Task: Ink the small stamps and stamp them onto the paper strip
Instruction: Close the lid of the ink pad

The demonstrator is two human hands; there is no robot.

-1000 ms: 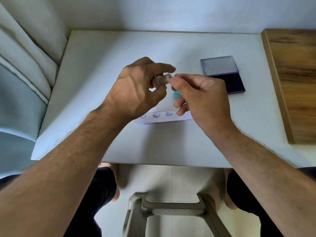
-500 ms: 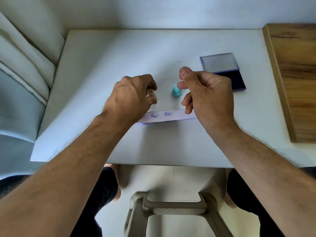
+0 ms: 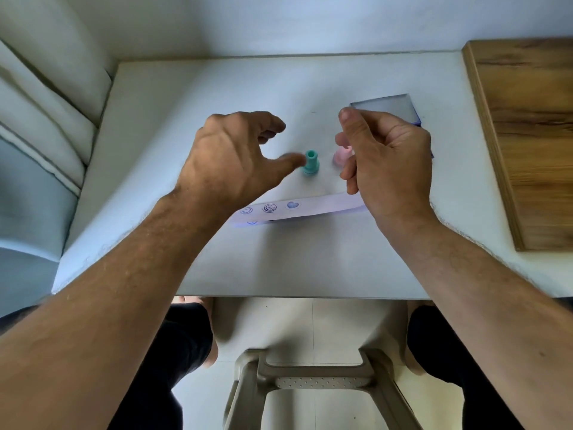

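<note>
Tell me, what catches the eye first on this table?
Two bare hands hover mid-table: the left hand reaches toward an upright teal stamp, and the right hand partly hides a pink stamp. Nearer the person lies a paper strip bearing blue prints.

A teal stamp [image 3: 310, 162] stands upright near the middle of the desk [image 3: 186, 119]. Just to its right stands a pink stamp [image 3: 341, 155], partly hidden. Nearer the front edge lies a white paper strip [image 3: 310, 207], running left to right and slightly slanted, with three blue prints at its left end: two round faces and a heart. An ink pad [image 3: 387, 108] lies open toward the back right.
</note>
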